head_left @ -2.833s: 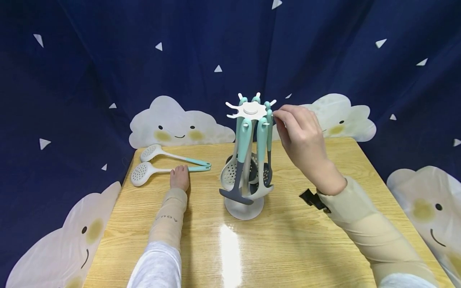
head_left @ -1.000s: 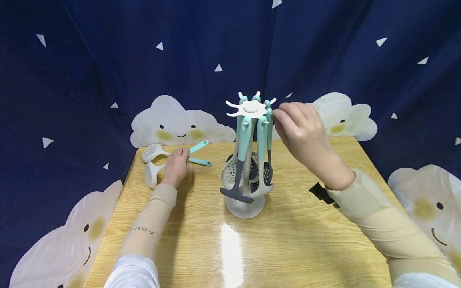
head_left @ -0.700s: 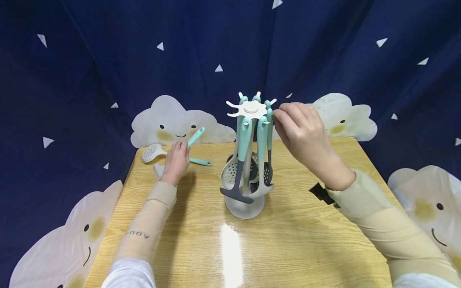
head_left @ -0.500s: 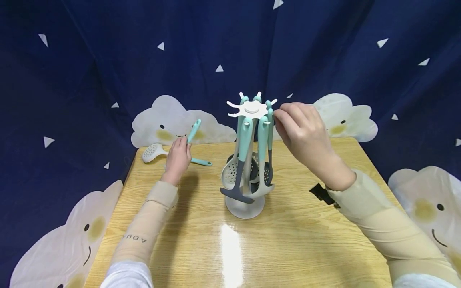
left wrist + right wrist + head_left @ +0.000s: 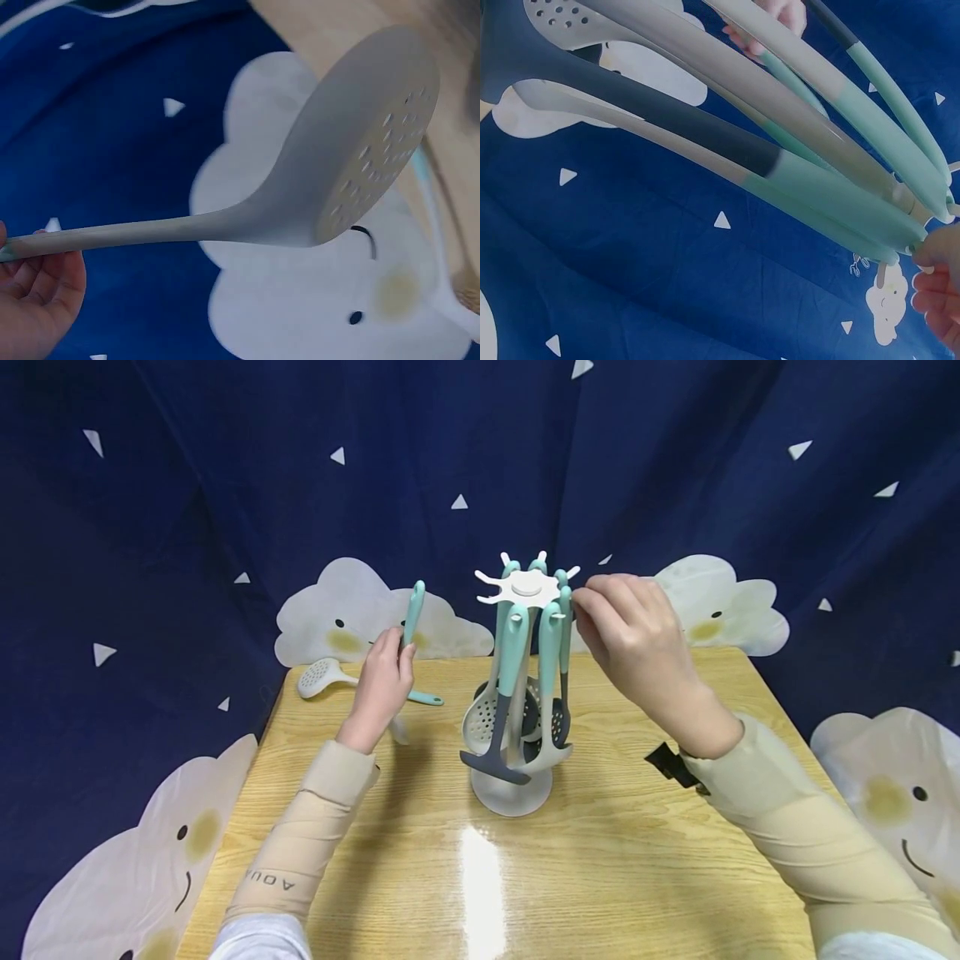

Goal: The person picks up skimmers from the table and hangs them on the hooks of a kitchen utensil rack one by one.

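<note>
My left hand (image 5: 382,685) grips a pale grey skimmer by its mint handle (image 5: 414,610), held steeply tilted with the handle end up. The skimmer's perforated bowl (image 5: 375,142) shows large in the left wrist view; in the head view my hand covers much of it. Thumb and fingers of my right hand (image 5: 630,635) pinch a hook at the right side of the white utensil rack (image 5: 525,585). Several mint-handled utensils hang from that rack, among them a dark grey one (image 5: 495,760) and a pale one (image 5: 550,756) at the front.
A second skimmer (image 5: 318,677) lies on the wooden table (image 5: 600,877) at the back left, its handle pointing right, behind my left hand. The rack's round base (image 5: 512,797) stands near mid-table. A dark blue curtain (image 5: 420,460) with cloud shapes hangs behind.
My left hand has lifted the nearer skimmer off the table, swinging its handle from lying flat to nearly upright and moving slightly right. The right hand keeps its place at the rack.
</note>
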`<state>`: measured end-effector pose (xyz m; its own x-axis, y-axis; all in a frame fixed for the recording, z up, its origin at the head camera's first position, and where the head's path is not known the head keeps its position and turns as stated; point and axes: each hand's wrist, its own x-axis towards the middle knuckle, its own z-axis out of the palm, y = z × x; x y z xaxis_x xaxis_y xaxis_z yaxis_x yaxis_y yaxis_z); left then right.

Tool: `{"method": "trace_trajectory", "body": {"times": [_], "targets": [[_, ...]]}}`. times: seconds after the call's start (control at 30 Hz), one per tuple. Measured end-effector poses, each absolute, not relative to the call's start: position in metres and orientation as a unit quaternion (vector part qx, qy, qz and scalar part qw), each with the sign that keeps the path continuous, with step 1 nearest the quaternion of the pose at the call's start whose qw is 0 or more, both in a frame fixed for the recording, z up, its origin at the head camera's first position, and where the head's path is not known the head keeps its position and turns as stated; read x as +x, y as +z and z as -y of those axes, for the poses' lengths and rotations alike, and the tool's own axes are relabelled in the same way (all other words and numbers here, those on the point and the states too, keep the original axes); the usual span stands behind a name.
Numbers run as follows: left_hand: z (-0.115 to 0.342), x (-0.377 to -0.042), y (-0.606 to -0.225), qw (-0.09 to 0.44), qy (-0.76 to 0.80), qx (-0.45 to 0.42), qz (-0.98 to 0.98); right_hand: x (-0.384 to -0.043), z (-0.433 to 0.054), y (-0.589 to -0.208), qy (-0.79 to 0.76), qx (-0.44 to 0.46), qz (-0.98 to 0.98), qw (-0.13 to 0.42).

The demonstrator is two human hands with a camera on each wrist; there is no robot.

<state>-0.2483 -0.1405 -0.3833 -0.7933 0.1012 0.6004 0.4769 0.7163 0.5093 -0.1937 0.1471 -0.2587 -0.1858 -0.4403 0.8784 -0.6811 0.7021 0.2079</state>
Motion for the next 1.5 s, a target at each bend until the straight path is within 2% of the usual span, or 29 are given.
{"method": "trace_trajectory", "body": {"times": [0.63, 1.5], "targets": [[0.114, -0.214, -0.340, 0.317, -0.367, -0.251, 0.838, -0.193, -0.148, -0.258, 0.121, 0.368, 0.764, 0.516], [0.096, -0.192, -0.328, 0.311, -0.359, -0.287, 0.832, -0.193, -0.147, -0.258, 0.132, 0.369, 0.767, 0.508]]}}
